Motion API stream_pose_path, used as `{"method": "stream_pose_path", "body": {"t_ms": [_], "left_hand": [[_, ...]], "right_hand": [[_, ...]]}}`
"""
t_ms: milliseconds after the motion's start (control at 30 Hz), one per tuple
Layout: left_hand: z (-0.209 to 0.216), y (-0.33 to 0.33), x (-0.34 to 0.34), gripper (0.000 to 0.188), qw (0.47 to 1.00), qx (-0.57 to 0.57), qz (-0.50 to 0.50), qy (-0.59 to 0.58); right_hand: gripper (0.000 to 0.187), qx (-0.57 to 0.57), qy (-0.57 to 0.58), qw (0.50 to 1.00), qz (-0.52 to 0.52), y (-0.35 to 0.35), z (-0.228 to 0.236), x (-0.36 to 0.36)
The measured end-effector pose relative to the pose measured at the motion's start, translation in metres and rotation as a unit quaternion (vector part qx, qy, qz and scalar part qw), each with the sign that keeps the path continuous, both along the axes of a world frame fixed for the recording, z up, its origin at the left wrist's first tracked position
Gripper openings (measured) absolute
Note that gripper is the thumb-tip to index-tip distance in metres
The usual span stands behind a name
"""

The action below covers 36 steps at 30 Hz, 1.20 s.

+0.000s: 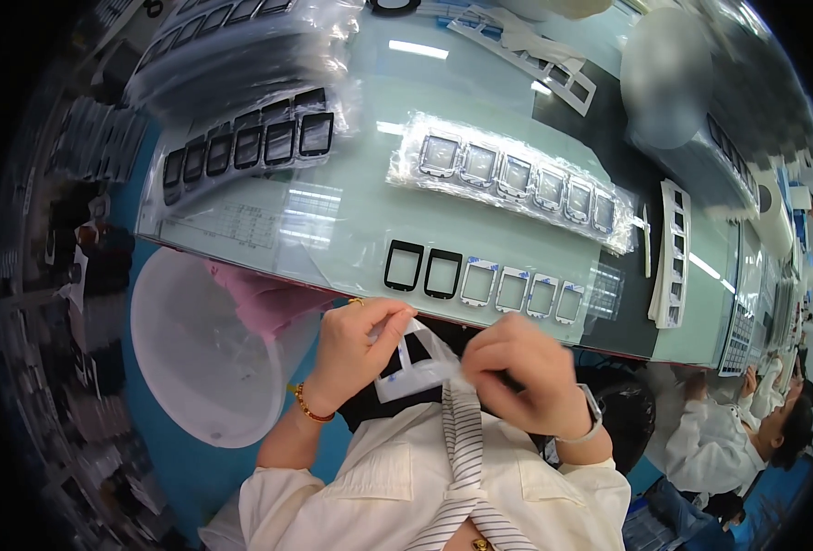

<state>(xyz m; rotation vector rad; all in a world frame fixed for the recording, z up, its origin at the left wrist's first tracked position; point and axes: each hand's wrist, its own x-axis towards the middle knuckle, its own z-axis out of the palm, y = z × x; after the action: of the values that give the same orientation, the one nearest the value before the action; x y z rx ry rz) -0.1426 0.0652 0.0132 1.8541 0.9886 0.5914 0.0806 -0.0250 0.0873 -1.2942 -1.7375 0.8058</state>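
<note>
A thin, white, translucent plastic strip with cut-out windows (416, 377) is bent in front of the pale green glass-like tabletop (351, 220), its upper band slanting down rightward from the left hand's (362, 338) pinched thumb and fingertips, its lower band rising rightward toward the blurred, curled right hand (524, 372), whose pinch I cannot tell.

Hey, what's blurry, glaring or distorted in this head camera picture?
In the head view, the right hand looks slightly motion-blurred; in the head view, reflected lights streak the glossy tabletop; in the head view, a pale rounded patch at upper right is unrecognisably blurred, and fisheye distortion warps the outskirts.
</note>
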Motion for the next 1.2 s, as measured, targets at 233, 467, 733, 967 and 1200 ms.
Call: {"method": "stream_pose_path", "body": {"t_ms": [233,467,733,967,1200], "left_hand": [[-0.009,0.0,0.005,0.014,0.993,0.105,-0.052,-0.032],[-0.013,0.001,0.006,0.018,0.979,0.198,-0.045,0.01],[-0.014,0.001,0.01,0.021,0.977,0.209,-0.034,0.008],[-0.015,0.001,0.01,0.021,0.976,0.213,-0.034,0.011],[-0.017,0.001,0.008,0.024,0.976,0.216,-0.036,0.009]], "right_hand": [[0.008,-0.074,0.068,0.971,-0.217,0.034,-0.056,0.014],[0.008,-0.101,0.039,0.971,-0.212,0.038,-0.066,0.009],[0.006,-0.1,0.022,0.972,-0.212,0.04,-0.067,0.008],[0.005,-0.1,0.005,0.973,-0.209,0.041,-0.066,0.008],[0.005,-0.094,-0.004,0.974,-0.208,0.041,-0.066,0.009]]}}
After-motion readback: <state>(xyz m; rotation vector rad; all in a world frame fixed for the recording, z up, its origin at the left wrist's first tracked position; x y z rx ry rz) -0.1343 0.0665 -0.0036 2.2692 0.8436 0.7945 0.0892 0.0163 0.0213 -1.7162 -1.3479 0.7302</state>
